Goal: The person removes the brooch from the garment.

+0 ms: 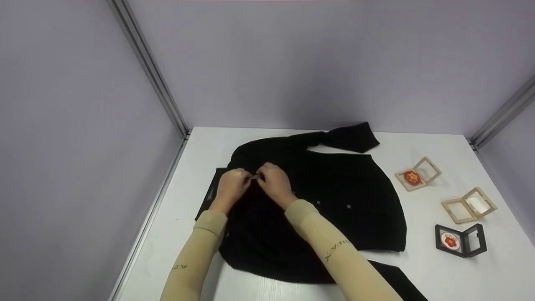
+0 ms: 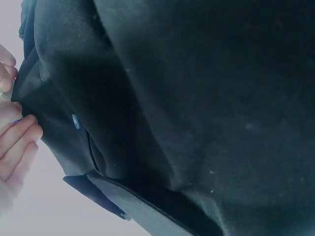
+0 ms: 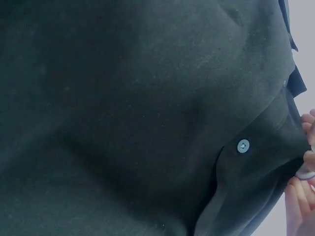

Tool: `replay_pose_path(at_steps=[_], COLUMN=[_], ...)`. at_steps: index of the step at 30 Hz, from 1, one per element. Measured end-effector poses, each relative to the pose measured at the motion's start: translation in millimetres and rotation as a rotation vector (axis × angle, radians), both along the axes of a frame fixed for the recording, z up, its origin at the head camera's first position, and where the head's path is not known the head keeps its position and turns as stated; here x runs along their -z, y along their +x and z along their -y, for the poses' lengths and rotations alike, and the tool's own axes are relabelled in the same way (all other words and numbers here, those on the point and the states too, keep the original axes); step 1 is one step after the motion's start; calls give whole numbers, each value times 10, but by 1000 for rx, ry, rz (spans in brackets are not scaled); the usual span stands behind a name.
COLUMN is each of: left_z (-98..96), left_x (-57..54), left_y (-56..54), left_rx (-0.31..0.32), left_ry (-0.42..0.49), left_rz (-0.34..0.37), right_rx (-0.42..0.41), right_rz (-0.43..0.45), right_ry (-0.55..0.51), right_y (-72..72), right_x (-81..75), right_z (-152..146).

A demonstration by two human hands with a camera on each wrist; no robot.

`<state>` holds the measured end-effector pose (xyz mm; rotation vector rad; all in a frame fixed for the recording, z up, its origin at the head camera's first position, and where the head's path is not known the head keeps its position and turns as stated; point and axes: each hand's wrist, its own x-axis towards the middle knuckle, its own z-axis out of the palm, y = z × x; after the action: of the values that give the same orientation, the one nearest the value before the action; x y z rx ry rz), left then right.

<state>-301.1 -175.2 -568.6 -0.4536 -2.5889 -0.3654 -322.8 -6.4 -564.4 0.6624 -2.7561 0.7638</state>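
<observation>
Black shirt (image 1: 368, 184), one, spread front up on the white counter (image 1: 163, 251), collar at the left, hem at the right, long axis running left to right; one sleeve lies along the far side, the other runs off at the near edge. Left hand (image 1: 232, 187) and right hand (image 1: 276, 182), both over the collar end of the shirt, fingers pinching between them a small piece (image 1: 255, 177), pale with a purplish edge, largely hidden; its own long axis cannot be told. State of work, as judged: midway; shirt laid out, small piece brought to the cloth; whether it is fastened cannot be told, and the fingers have yet to let go. Right side of counter: three open cases, namely wooden case with red-and-yellow disc (image 1: 412, 178), wooden case without disc (image 1: 471, 212), black case with red-flowered disc (image 1: 451, 241).
</observation>
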Motion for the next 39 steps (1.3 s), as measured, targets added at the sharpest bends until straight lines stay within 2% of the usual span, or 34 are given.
replay_pose_path(at_steps=[9, 15, 25, 29, 39], left_z=[-9, -14, -22, -26, -28], left_x=[-16, -20, 27, 36, 40], left_y=[0, 21, 12, 2, 5], left_rx=[-6, -7, -8, -2, 9], left_ry=[8, 4, -12, -20, -34], left_rz=[39, 42, -44, -74, -100], right_rx=[-50, -41, -26, -25, -26], right_rz=[-79, -101, -166, -166, -164], right_ry=[47, 55, 60, 56, 34], right_y=[17, 18, 35, 34, 49], right_x=[-32, -10, 2, 9, 13], right_z=[-18, -10, 18, 22, 22])
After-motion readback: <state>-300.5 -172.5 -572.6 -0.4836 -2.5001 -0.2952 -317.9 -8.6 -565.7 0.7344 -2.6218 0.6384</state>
